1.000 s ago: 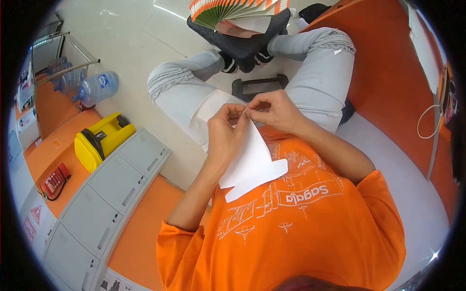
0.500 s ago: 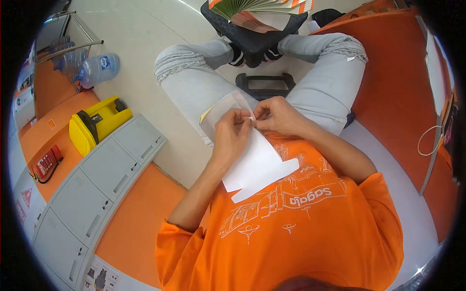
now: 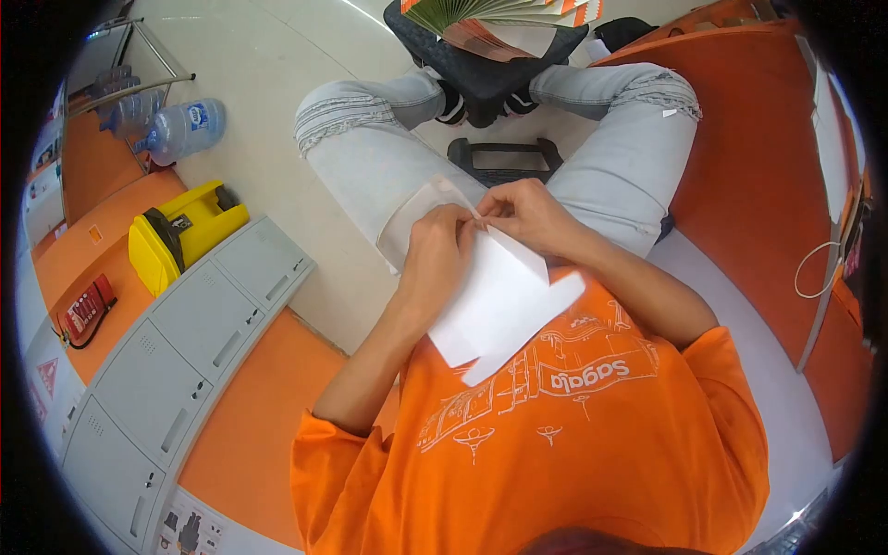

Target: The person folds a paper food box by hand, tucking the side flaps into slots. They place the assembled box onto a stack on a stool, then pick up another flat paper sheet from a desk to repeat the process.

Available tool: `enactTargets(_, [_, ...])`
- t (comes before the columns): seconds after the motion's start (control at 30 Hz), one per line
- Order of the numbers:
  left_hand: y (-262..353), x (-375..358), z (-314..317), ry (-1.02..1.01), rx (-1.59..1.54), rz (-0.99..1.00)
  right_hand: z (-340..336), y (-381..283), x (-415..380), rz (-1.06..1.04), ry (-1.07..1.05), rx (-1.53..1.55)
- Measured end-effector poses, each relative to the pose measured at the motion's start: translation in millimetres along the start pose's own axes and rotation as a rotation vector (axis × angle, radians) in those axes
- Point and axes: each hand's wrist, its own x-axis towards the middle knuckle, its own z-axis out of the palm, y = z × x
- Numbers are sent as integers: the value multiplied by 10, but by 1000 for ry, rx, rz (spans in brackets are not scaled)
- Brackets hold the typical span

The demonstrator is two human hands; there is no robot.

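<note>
A white card piece [image 3: 495,291] with cut tabs, like an unfolded carton, lies across my lap and against my orange shirt. My left hand [image 3: 439,250] is closed on its upper left part, thumb and fingers pinched together. Close beside it, my right hand [image 3: 527,213] pinches the card's top edge near a fold, its fingertips almost touching the left ones. Beyond the hands, a paler section [image 3: 412,213] of the same piece rests over my left thigh. Fingers hide the exact fold between them.
Fanned printed paper pieces [image 3: 490,23] lie on a black stool [image 3: 407,42] ahead. To the left are grey lockers [image 3: 199,314], a yellow bin [image 3: 180,236], a fire extinguisher [image 3: 88,310] and large water bottles [image 3: 185,129]. An orange panel [image 3: 740,166] stands on the right.
The card's tabbed lower end has swung slightly right and upward. A yellow patch at its left edge is out of sight. Both hands stay pinched at nearly the same spot.
</note>
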Motion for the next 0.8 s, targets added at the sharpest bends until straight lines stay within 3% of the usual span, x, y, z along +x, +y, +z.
enactTargets(0.13, [319, 69, -193, 4, 257, 43, -120, -149, 131, -162, -19, -197])
enactTargets(0.2, [496, 204, -390, 235, 537, 394, -233, -299, 202, -149, -63, -144])
enactTargets(0.33, [468, 394, -626, 73, 656, 496, -341, -572, 286, -182, -116, -179])
enactTargets(0.4, [390, 500, -696, -142, 857, 464, -402, -542, 337, -168, -120, -164])
enactTargets(0.47, [219, 567, -774, -165, 891, 484, -400, -446, 340, -154, -131, -142])
enactTargets(0.53, [190, 617, -884, -185, 929, 494, -428, -422, 219, -143, 160, 371])
enactTargets(0.57, [227, 612, -950, -186, 877, 294, -530, -488, 63, 18, 165, 639])
enactTargets(0.6, [269, 587, -995, -187, 817, 92, -512, -602, -53, 17, 165, 642])
enactTargets(0.67, [384, 522, -1004, -214, 797, 59, -447, -717, -220, -207, 307, 304])
enactTargets(0.7, [460, 498, -993, -230, 775, 33, -486, -712, -226, -210, 307, 303])
enactTargets(0.73, [538, 432, -989, -232, 777, 34, -525, -695, -234, -359, 301, 47])
enactTargets(0.77, [622, 359, -987, -170, 752, 109, -548, -687, -243, -504, 293, -211])
enactTargets(0.8, [693, 355, -975, -100, 727, 188, -575, -694, -236, -511, 298, -215])
